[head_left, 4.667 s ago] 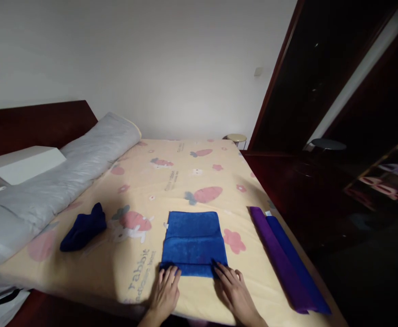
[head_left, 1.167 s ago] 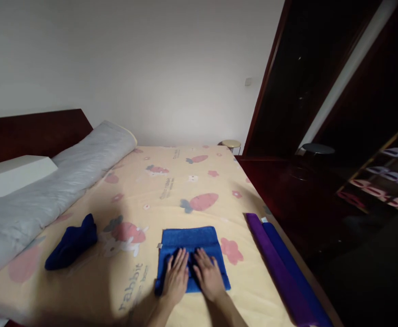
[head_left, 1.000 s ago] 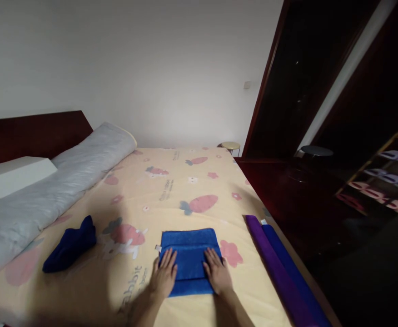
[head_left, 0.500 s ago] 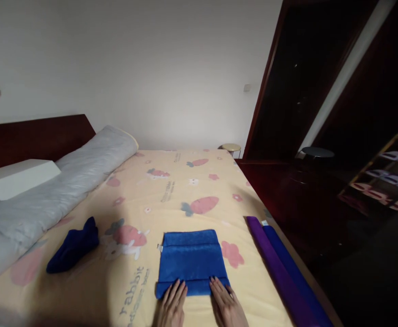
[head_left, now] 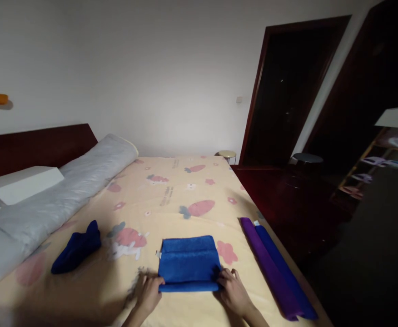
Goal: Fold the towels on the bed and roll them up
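A blue towel [head_left: 189, 263], creased across and turned over into a narrow roll at its near edge, lies flat on the bed. My left hand [head_left: 148, 290] pinches the near left corner of that roll, fingers curled. At the near right corner my right hand [head_left: 232, 287] grips the other end of it. A small white tag shows on the towel's left side. Off to the left sits a crumpled dark blue cloth [head_left: 77, 247]. On the right, a purple rolled towel [head_left: 270, 268] lies alongside a blue rolled towel [head_left: 286, 270], both touched by neither hand.
The bed [head_left: 158, 209] has a yellow sheet with carrots and rabbits. A grey rolled quilt [head_left: 79, 181] and a white box [head_left: 25, 181] lie along the headboard [head_left: 35, 143]. Past the right bed edge stand a dark stool [head_left: 307, 158] and a shoe rack [head_left: 365, 168].
Both hands have gone from lying flat on the towel's near edge to gripping its two near corners. The near flap is now a narrower roll. The camera view has tilted slightly.
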A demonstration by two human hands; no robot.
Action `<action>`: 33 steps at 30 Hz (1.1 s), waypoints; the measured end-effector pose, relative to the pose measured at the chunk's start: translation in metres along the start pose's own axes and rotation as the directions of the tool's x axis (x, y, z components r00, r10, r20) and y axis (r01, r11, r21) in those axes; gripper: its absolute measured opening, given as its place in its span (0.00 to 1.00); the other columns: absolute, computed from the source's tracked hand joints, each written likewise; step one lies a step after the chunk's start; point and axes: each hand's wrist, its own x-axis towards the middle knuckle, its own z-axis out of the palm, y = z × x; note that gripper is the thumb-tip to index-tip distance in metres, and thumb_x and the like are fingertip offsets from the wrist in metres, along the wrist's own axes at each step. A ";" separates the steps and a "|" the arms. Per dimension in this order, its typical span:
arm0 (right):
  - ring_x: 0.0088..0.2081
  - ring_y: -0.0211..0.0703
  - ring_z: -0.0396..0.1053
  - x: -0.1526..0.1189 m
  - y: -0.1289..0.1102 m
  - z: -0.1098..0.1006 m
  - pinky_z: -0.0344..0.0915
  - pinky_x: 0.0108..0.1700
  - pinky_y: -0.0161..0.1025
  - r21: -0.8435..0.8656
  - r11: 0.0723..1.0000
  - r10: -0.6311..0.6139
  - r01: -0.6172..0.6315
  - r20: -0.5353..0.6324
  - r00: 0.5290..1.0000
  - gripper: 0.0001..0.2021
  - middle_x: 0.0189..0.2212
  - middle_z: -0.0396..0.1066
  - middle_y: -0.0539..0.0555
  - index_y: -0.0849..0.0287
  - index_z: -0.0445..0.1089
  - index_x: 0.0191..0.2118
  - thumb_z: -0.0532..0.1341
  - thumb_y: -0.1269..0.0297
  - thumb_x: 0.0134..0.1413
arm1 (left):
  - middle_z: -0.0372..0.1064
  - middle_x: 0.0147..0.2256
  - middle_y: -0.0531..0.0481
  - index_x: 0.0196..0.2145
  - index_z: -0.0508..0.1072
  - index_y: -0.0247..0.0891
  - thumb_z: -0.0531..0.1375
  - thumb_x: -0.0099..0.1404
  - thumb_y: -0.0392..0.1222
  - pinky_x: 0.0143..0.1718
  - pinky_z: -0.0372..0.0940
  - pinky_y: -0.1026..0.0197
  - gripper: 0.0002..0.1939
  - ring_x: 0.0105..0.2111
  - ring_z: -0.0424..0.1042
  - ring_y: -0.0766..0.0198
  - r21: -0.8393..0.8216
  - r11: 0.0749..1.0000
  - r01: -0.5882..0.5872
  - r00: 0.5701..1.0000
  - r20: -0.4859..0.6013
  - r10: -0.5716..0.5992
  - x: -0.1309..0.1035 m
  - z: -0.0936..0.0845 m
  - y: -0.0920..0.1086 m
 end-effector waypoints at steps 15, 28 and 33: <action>0.65 0.50 0.55 0.013 -0.060 0.066 0.50 0.64 0.49 0.053 0.989 -0.130 0.135 -0.088 0.988 0.29 0.65 0.56 0.54 0.53 0.53 0.67 0.50 0.63 0.59 | 0.56 0.65 0.51 0.66 0.53 0.46 0.48 0.64 0.33 0.63 0.54 0.53 0.33 0.64 0.57 0.60 0.162 0.910 -0.383 0.873 -0.260 0.413 0.004 0.080 0.059; 0.61 0.50 0.61 0.012 -0.015 0.072 0.55 0.60 0.49 -0.119 0.992 -0.015 -0.039 -0.422 0.907 0.21 0.60 0.64 0.58 0.56 0.66 0.59 0.47 0.57 0.67 | 0.59 0.64 0.50 0.67 0.50 0.47 0.47 0.71 0.38 0.61 0.57 0.52 0.28 0.63 0.58 0.60 0.376 0.876 -0.302 0.715 -0.518 0.469 0.000 0.066 -0.001; 0.51 0.42 0.70 0.018 -0.055 0.082 0.55 0.58 0.43 -0.055 0.981 -0.193 0.185 -0.338 0.921 0.16 0.49 0.75 0.51 0.51 0.70 0.53 0.51 0.64 0.64 | 0.64 0.61 0.52 0.66 0.52 0.44 0.45 0.72 0.40 0.55 0.63 0.62 0.26 0.59 0.64 0.68 0.375 0.784 -0.495 0.673 -0.405 0.618 0.001 0.081 0.047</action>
